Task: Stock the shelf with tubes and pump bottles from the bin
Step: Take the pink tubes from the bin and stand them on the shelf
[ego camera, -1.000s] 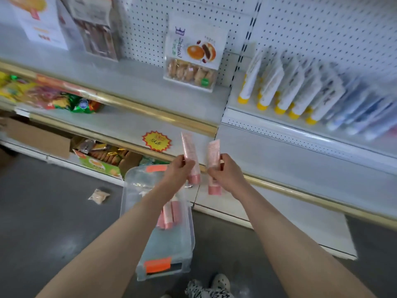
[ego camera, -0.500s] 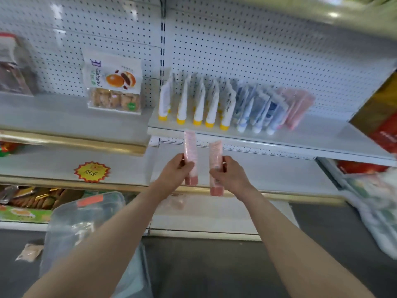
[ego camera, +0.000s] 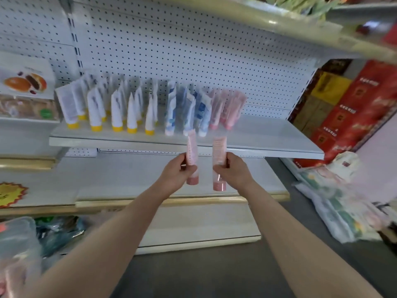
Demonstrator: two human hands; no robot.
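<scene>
Centre frame, the left hand [ego camera: 178, 173] grips one pink tube [ego camera: 191, 151] with fingers and thumb curled around its lower half. The tube stands upright, cap down and crimped end up. Just to its right, the right hand [ego camera: 234, 172] holds a second pink tube [ego camera: 219, 151] the same way, cap down. The two tubes are side by side with a small gap between them. Both are held in the air in front of the shelf [ego camera: 279, 143], with their tops overlapping its front edge.

On the shelf, tubes stand cap-down in rows leaning toward the pegboard [ego camera: 193, 50]. The white tubes with yellow caps [ego camera: 117, 112] are on the left, the blue-printed tubes [ego camera: 189, 112] in the middle, and the shelved pink tubes [ego camera: 227, 110] to their right. The right end of the shelf is bare.

The clear bin [ego camera: 17, 244] sits at the lower left of the frame, blurred and partly cut off. A snack package [ego camera: 25, 89] stands at the left edge, and a yellow starburst sticker [ego camera: 10, 195] sits below it. Red and yellow boxes [ego camera: 354, 108] are stacked at the right, with plastic-wrapped packs [ego camera: 343, 201] lying on the floor beneath them.
</scene>
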